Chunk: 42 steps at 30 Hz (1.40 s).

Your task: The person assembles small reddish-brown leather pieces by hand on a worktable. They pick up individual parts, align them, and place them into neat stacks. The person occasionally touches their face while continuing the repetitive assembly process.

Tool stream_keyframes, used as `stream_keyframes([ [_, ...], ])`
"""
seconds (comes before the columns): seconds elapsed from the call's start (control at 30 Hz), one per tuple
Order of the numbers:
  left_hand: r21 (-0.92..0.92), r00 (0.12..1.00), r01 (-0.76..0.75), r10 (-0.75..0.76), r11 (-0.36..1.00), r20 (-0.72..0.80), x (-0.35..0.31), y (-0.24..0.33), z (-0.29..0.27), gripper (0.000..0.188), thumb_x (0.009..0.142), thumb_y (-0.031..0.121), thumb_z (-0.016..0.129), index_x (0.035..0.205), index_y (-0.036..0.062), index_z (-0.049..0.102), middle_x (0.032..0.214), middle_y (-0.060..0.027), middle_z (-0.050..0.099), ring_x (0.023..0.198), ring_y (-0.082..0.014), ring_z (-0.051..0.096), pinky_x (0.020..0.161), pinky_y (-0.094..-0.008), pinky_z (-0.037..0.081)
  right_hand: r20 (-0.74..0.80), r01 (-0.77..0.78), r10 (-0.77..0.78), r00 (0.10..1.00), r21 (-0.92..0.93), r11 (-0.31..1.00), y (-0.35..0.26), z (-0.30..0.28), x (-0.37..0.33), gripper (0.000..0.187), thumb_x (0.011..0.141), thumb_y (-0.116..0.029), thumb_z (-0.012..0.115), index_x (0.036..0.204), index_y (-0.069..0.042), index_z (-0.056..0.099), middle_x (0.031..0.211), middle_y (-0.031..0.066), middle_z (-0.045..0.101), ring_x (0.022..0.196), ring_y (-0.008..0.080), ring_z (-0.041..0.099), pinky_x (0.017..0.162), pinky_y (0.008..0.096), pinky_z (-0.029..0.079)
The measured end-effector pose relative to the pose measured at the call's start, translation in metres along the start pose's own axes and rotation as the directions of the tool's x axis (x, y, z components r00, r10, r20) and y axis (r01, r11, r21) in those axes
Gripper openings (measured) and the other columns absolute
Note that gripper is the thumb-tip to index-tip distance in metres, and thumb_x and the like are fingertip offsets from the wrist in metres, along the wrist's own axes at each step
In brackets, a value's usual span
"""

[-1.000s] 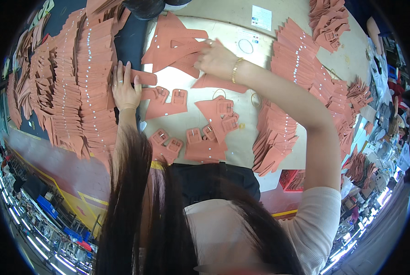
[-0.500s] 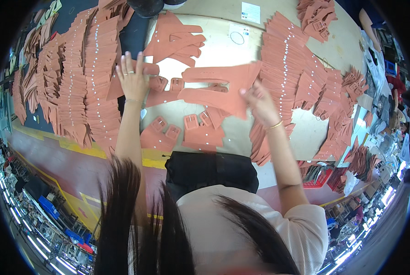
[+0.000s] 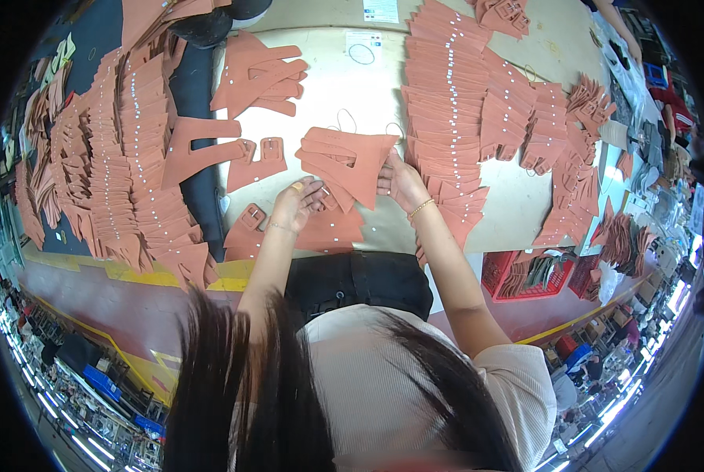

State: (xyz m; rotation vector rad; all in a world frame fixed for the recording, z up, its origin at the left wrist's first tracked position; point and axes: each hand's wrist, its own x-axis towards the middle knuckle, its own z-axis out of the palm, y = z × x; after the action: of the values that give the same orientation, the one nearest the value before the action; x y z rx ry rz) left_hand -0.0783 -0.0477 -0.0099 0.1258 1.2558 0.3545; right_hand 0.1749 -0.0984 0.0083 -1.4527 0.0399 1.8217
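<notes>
In my right hand (image 3: pixel 401 182) is the right edge of a salmon-coloured strap piece (image 3: pixel 367 153), a flat cutout with slotted, hole-punched straps pointing left. The fingers are closed on that edge. My left hand (image 3: pixel 299 204) is at a buckle piece (image 3: pixel 340 197), its fingers curled at the buckle, partly beneath the strap piece. More buckle pieces (image 3: pixel 251 216) lie by my left wrist. Farther up-left, a strap piece (image 3: pixel 190 149) lies with one strap beside another buckle piece (image 3: pixel 265 161).
Long overlapping rows of salmon pieces (image 3: pixel 143 149) cover the dark left side. Similar rows (image 3: pixel 450 102) run down the right, with bundled buckle pieces beyond. A small fanned pile (image 3: pixel 261 75) and a paper sheet (image 3: pixel 364 47) lie ahead. A red crate (image 3: pixel 525 275) stands below the table's right edge.
My left hand has come right and nearer me, from the strap piece at the left to the buckle piece. The strap piece in my right hand is lower, over the buckle pieces.
</notes>
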Motion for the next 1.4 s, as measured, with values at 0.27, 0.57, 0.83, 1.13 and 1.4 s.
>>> stream_keyframes([
  [0.27,0.144,1.0,-0.011,0.015,0.99,-0.025,0.015,0.003,0.022,0.025,0.091,0.01,0.054,0.114,0.0032,0.049,0.091,-0.006,0.061,0.065,-0.0129,0.054,0.055,-0.0277,0.044,0.083,0.214,-0.208,0.975,-0.071,0.974,-0.024,0.02,-0.019,0.027,0.095,-0.018,0.055,0.116,-0.002,0.056,0.107,0.0119,0.065,0.095,0.0201,0.065,0.082,0.0342,0.053],
  [0.57,0.257,0.993,-0.115,0.117,0.96,0.008,-0.011,0.009,0.072,0.029,0.093,0.006,0.05,0.121,0.0003,0.049,0.11,-0.0085,0.061,0.085,-0.0146,0.061,0.07,-0.0284,0.052,0.044,0.068,-0.15,0.988,0.742,0.667,-0.012,0.066,-0.063,0.015,0.093,-0.013,0.059,0.104,-0.003,0.058,0.104,0.0115,0.066,0.096,0.0217,0.065,0.087,0.0348,0.055],
  [0.83,-0.039,0.952,-0.283,0.285,0.958,0.108,-0.039,-0.009,0.075,0.03,0.09,0.004,0.045,0.12,0.0031,0.046,0.096,-0.0041,0.058,0.085,-0.0092,0.058,0.065,-0.0207,0.05,0.067,-0.122,0.111,0.992,0.768,0.629,0.059,0.079,-0.035,0.014,0.093,-0.024,0.061,0.09,-0.01,0.061,0.083,0.0004,0.065,0.071,0.0113,0.061,0.066,0.0265,0.052],
  [1.13,-0.073,0.889,-0.448,0.453,0.891,0.073,-0.051,0.008,0.106,0.025,0.091,0.007,0.059,0.112,0.0058,0.046,0.085,-0.0039,0.057,0.067,-0.0092,0.057,0.053,-0.0239,0.049,0.039,-0.062,0.049,0.998,0.48,0.875,0.033,0.091,-0.059,0.029,0.096,-0.041,0.052,0.098,-0.013,0.06,0.092,-0.0016,0.06,0.083,0.0091,0.054,0.077,0.0275,0.046],
  [1.4,-0.325,0.908,-0.361,0.409,0.874,0.093,-0.055,-0.003,0.116,0.027,0.089,0.006,0.06,0.115,0.001,0.055,0.103,-0.0076,0.063,0.088,-0.0148,0.061,0.076,-0.0289,0.051,-0.071,0.197,-0.185,0.98,0.451,0.87,0.008,0.111,-0.049,0.034,0.098,-0.036,0.052,0.112,-0.006,0.057,0.103,0.0027,0.059,0.097,0.0132,0.054,0.087,0.0306,0.044],
])
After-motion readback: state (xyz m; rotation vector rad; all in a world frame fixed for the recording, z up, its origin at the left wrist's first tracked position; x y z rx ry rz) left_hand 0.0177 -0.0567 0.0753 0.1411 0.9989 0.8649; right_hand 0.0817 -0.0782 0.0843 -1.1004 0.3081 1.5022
